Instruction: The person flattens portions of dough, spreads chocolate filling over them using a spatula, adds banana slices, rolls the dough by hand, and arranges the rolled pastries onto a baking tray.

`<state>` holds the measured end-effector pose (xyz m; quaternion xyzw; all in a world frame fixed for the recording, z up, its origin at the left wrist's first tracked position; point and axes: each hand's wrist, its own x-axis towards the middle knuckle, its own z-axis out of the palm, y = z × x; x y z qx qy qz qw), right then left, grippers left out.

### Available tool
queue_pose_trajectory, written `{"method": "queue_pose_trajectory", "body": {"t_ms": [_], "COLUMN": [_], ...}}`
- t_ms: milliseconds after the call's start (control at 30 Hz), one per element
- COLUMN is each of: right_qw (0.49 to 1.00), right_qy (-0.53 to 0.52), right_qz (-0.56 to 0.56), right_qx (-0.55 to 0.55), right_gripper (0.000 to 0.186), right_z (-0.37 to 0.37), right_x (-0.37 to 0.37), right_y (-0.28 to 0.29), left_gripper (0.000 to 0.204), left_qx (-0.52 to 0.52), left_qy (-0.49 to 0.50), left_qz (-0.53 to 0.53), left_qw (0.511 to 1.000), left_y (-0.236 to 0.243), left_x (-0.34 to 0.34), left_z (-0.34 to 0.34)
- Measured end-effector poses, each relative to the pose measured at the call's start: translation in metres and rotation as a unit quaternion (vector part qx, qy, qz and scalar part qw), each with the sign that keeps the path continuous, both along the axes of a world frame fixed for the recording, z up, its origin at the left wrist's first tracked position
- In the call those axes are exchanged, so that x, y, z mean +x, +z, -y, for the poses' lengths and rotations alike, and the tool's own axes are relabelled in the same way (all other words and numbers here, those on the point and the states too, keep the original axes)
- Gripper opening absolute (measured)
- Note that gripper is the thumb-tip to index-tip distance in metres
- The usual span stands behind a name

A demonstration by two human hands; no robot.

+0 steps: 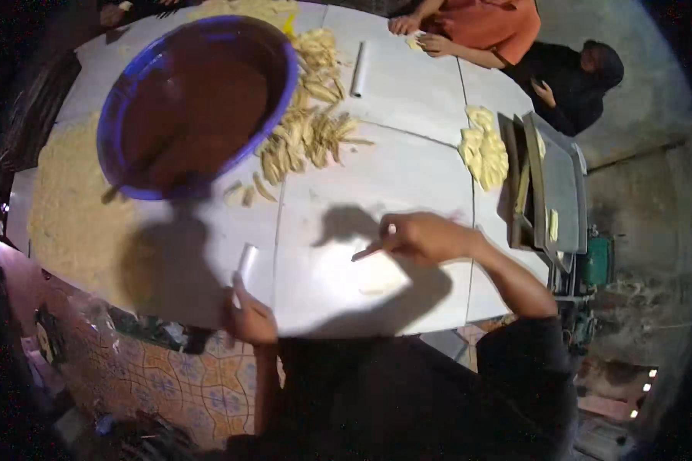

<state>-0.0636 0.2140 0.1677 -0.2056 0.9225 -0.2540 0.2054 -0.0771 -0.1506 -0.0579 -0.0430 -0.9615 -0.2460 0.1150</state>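
My left hand (pixel 252 318) is at the table's near edge, its fingers closed about the lower end of a short, pale metal-looking pipe (pixel 248 260). Further right, my right hand (pixel 427 237) hovers over the brightly lit tabletop, fingers curled. A dark, narrow shape sticks out from under it; whether that is a shaded fingertip or a small tool I cannot make out. Just below this hand lies a thin, pale flattened piece of dough (pixel 382 286), almost lost in the glare.
A big blue tub (pixel 288 77) of brown filling stands at the far left. Tan elongated pieces (pixel 304 142) lie beside it; crumbly pale material (pixel 69 207) covers the left side. Another pipe (pixel 359 69), yellow dough lumps (pixel 483 150) and metal trays (pixel 565 177) lie further right. Co-workers (pixel 476 31) stand opposite.
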Motion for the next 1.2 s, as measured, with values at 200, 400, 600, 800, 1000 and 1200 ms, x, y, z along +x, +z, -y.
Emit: {"method": "queue_pose_trajectory", "body": {"t_ms": [200, 400, 600, 800, 1000, 1200], "right_qw": [0.943, 0.939, 0.957, 0.898, 0.934, 0.939], "right_qy": [-0.331, -0.305, -0.242, -0.324, -0.255, -0.245], "right_qz": [-0.041, -0.091, 0.129, -0.119, -0.215, -0.243], "right_qx": [0.025, 0.13, 0.093, 0.272, -0.127, 0.018], "right_gripper": [0.046, 0.047, 0.033, 0.027, 0.021, 0.033], "right_z": [0.034, 0.044, -0.052, -0.055, 0.124, 0.127], "right_x": [0.147, 0.171, 0.172, 0.098, -0.12, -0.154], "right_y": [-0.109, -0.117, -0.069, -0.082, -0.129, -0.154], "left_gripper": [0.053, 0.054, 0.05, 0.045, 0.04, 0.056], "left_qx": [-0.153, -0.172, -0.171, -0.058, -0.044, -0.04], "left_qy": [-0.009, -0.022, -0.017, 0.034, 0.015, -0.008], "left_qz": [-0.162, -0.166, -0.14, -0.023, 0.0, -0.013], "left_qw": [0.975, 0.971, 0.975, 0.997, 0.999, 0.999], "left_y": [0.008, 0.001, 0.005, -0.004, -0.006, 0.024], "left_x": [-0.007, -0.006, -0.002, -0.006, 0.006, -0.003], "left_z": [-0.009, -0.002, -0.011, -0.004, 0.006, -0.016]}}
